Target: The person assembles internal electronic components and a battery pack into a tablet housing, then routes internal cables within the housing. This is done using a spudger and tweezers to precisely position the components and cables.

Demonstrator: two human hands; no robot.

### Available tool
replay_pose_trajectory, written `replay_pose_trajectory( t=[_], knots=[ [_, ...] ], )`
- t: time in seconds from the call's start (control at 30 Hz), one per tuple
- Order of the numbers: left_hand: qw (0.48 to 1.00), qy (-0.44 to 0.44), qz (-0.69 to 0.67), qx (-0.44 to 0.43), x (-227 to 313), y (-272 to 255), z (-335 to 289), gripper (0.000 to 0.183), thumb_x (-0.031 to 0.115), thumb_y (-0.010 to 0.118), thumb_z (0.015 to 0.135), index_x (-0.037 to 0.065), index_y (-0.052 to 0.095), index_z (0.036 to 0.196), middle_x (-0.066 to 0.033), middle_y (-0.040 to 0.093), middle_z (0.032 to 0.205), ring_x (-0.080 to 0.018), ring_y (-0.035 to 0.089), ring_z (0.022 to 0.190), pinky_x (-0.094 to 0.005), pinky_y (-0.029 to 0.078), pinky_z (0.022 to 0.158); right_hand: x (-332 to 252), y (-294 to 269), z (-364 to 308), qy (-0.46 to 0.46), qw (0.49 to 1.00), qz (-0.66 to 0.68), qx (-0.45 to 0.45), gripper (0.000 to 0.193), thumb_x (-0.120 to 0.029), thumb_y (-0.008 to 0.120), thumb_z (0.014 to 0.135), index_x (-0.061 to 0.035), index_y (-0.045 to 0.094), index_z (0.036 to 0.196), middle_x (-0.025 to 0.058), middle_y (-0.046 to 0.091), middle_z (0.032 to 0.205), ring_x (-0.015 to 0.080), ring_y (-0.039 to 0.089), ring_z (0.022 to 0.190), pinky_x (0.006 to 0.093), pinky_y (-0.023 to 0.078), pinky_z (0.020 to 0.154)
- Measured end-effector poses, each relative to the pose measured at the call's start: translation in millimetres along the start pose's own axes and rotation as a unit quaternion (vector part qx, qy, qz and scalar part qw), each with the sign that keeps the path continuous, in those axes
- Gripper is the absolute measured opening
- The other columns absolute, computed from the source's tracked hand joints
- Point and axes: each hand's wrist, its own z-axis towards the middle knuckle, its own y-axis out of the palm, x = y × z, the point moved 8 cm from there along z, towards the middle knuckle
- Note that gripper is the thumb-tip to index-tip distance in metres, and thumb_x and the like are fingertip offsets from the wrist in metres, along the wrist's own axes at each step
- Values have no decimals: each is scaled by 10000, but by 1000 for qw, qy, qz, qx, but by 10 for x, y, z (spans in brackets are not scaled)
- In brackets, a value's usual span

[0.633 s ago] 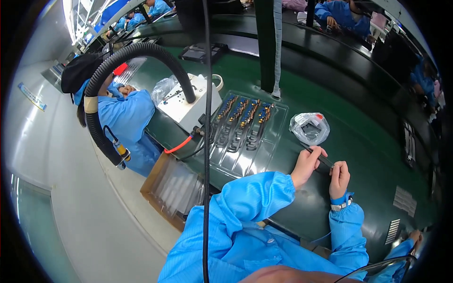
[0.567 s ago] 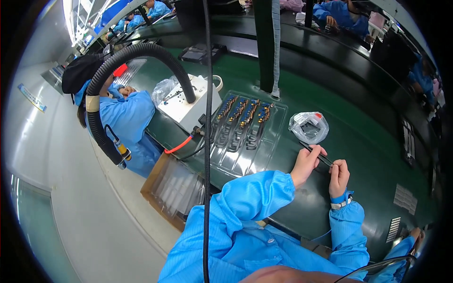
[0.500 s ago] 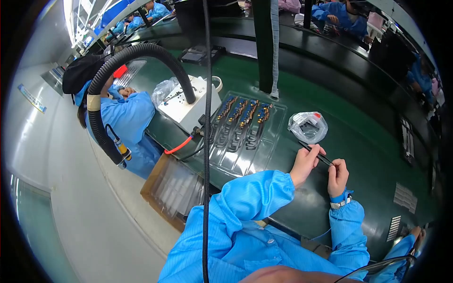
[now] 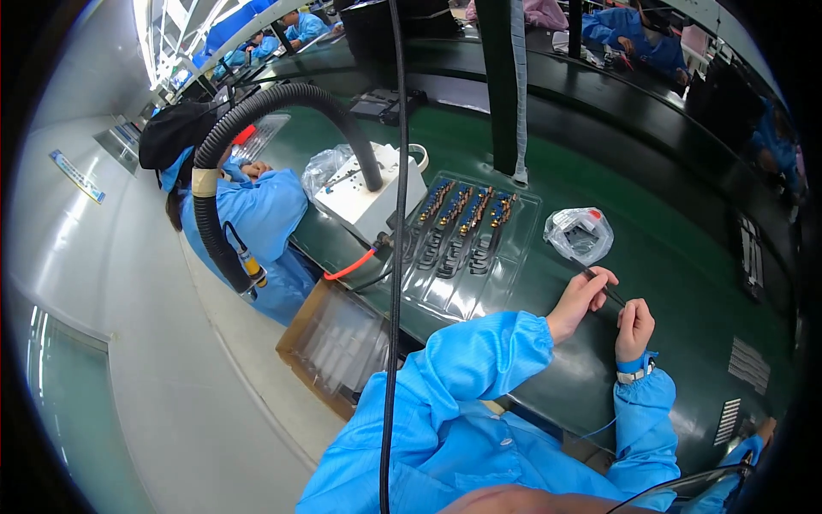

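- left hand (image 4: 584, 303) has the thin dark tool (image 4: 613, 296) pinched in its fingers, one end poking out just below the clear plastic bag (image 4: 579, 236)
- right hand (image 4: 634, 329) is curled up, fingertips nipping the tool's other end
- middle bit's bare between them, over the green tabletop (image 4: 548, 381)

Well left of the left hand (image 4: 582, 306): white box (image 4: 353, 208), ribbed black hose (image 4: 287, 94) meeting its top, orange tube (image 4: 352, 266) at its near side. Cardboard box (image 4: 310, 379) with clear plastic pieces (image 4: 342, 341), lower left of that hand. Co-worker (image 4: 257, 210) in blue, farther left. Dark post (image 4: 499, 103) beyond it. Right of the right hand (image 4: 634, 330): two slatted pieces (image 4: 749, 366) on worktop (image 4: 685, 308).
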Motion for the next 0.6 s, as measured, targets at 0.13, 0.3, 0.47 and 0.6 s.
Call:
replay_pose_trajectory(
  t=[0.13, 0.3, 0.47, 0.6],
  knots=[
    [1000, -6, -25, 16, 11, -49, -40, 175, 245, 433, 863, 97, 524, 878, 62, 398, 602, -9, 359, 535, -155, 282, 477, 13, 48, -13, 27, 999, 30, -14, 282, -117, 395, 869, -13, 444, 611, 4, 421, 494, 57, 372, 424, 201, 283, 396],
    [1000, -16, -19, 13, 4, -32, -18, 170, 252, 449, 857, 103, 523, 896, 62, 395, 620, -8, 360, 543, -150, 289, 489, 89, 27, -20, 79, 996, 46, -11, 339, -130, 391, 875, -23, 421, 555, 7, 412, 464, 57, 368, 391, 202, 268, 368],
    [1000, 3, -10, -1, 16, -29, -7, 182, 264, 455, 861, 99, 526, 887, 62, 393, 608, -9, 345, 544, -154, 268, 488, 126, 3, -43, 96, 993, 61, 17, 353, -132, 387, 879, -26, 417, 544, 4, 401, 454, 56, 361, 384, 203, 260, 365],
    [1000, 5, -9, 14, -1, -61, 3, 186, 264, 449, 865, 99, 532, 871, 63, 390, 601, -10, 338, 545, -158, 260, 488, 95, 20, -22, 62, 997, 54, 2, 326, -126, 389, 878, -19, 427, 572, 2, 403, 496, 56, 357, 424, 201, 266, 394]
  ],
)
